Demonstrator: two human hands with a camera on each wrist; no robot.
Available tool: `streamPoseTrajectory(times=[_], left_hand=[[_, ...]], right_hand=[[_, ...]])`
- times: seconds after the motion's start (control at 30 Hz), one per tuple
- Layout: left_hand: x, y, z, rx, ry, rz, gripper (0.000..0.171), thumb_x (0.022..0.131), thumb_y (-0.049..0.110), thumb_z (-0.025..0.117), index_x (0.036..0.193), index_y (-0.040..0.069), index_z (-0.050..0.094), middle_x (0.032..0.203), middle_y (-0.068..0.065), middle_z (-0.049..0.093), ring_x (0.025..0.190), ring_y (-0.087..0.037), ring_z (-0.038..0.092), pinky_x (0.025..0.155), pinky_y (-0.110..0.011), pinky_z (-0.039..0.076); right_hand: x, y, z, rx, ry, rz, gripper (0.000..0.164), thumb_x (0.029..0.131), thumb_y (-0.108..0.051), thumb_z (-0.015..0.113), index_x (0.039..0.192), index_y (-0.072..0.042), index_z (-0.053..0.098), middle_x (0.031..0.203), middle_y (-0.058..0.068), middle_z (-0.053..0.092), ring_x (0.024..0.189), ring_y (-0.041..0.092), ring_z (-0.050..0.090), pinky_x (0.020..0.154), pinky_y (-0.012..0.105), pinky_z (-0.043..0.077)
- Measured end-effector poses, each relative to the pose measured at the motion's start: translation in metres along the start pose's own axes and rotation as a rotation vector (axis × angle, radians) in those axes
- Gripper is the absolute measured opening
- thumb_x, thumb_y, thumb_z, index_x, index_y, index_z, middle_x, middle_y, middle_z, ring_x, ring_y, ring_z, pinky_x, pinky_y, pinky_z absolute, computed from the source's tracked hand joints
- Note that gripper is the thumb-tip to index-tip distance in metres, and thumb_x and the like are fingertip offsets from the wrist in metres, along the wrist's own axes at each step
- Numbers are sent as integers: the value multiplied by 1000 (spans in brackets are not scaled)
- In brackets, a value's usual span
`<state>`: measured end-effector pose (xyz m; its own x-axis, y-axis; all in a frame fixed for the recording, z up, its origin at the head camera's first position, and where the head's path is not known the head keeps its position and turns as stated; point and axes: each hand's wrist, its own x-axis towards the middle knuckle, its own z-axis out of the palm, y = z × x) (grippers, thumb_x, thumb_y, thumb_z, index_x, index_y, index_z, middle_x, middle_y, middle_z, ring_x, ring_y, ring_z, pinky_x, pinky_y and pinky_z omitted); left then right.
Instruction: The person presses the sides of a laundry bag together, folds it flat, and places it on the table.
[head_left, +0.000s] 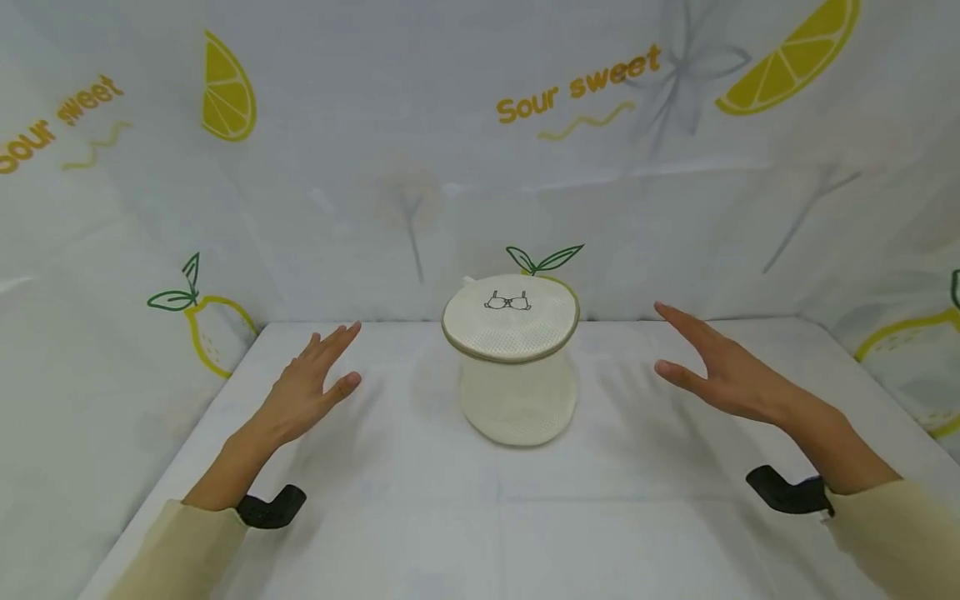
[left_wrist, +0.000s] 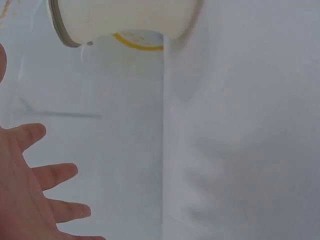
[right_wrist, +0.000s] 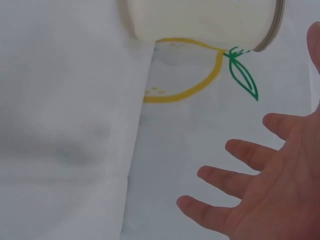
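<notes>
A cream mesh laundry bag (head_left: 517,400), shaped like a drum with a bra drawing on its round top (head_left: 510,329), stands upright at the back middle of the table. To its left my left hand (head_left: 311,392) hovers with fingers straight and spread, holding nothing. My right hand (head_left: 738,375) is held up on the other side, likewise spread and holding nothing. Both hands are apart from the bag. Each wrist view shows part of the bag's side (left_wrist: 125,15) along the upper edge, with spread fingers (right_wrist: 250,155) lower down.
A white cloth covers the table (head_left: 420,533). Behind it hangs a pale curtain (head_left: 360,167) printed with lemons and lettering; its foot meets the table's back edge. A black strap piece (head_left: 273,508) sits at the left wrist, and another black piece (head_left: 787,490) at the right.
</notes>
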<state>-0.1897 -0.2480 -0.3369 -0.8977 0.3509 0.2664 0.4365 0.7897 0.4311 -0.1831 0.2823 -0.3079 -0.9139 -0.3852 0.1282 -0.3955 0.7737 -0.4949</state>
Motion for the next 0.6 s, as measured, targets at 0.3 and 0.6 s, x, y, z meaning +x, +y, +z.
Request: streamPoseTrajectory(times=[0.3,0.6], left_hand=[[19,17,10,-503,-24,9,68,97,60,37,154,30,17,156,-8,22,142,-34,14,105,-65,16],[38,38,29,-664,-17,-44,72,93,67,33,153,29,21,147,-14,33,134,-37,28,102,-62,23]], right_hand=[[14,-15,17,188,-15,-45,70,100,-29,50,155,-28,7,155,14,23,135,43,27,97,68,28],[35,-29,36,399,19,-40,63,103,-32,44,154,-30,7,150,16,30,128,40,40,100,62,31]])
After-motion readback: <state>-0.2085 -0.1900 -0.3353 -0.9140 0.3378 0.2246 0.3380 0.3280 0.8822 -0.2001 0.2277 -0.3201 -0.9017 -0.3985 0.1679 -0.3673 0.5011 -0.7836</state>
